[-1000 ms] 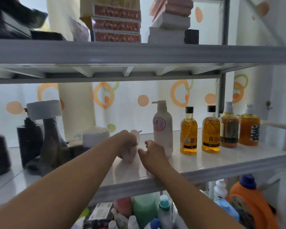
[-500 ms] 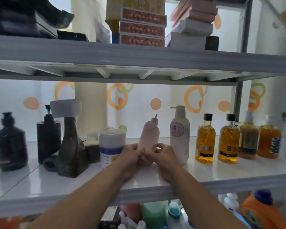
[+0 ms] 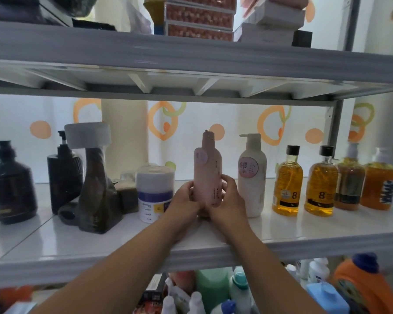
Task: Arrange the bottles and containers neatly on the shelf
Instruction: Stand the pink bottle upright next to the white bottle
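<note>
Left fingers [image 3: 188, 187]: curled round the lower left side of the pink bottle [image 3: 208, 171], the left hand [image 3: 186, 200] cupping it from 9 o'clock.
Right fingers [image 3: 228, 181]: wrapped round the lower right side, the right hand [image 3: 228, 201] holding from 3 o'clock.
Task's thing: the pink bottle stands near upright, cap at 12 o'clock, over the middle of the shelf [image 3: 327, 243]. Its base is hidden behind the hands, so I cannot tell whether it rests on the board.
Step in hand: likely seating this bottle in the row.
Doing it well: keep both grips low, set the base flat and level with its neighbours' fronts, turn the round label forward, and let go only once it stands unaided.
At 3 o'clock: a white pump bottle [image 3: 252, 177] just beside, then two amber bottles with black caps [image 3: 287, 184] and two orange bottles [image 3: 349, 184].
At 9 o'clock: a white jar with a purple band [image 3: 154, 193] near, then a dark twisted object [image 3: 98, 196], a black pump bottle [image 3: 64, 175] and a dark round bottle [image 3: 10, 184].
In the way: the right knuckles sit close to the white pump bottle, so a nudge could tip it. The slot between it and the jar is narrow.
</note>
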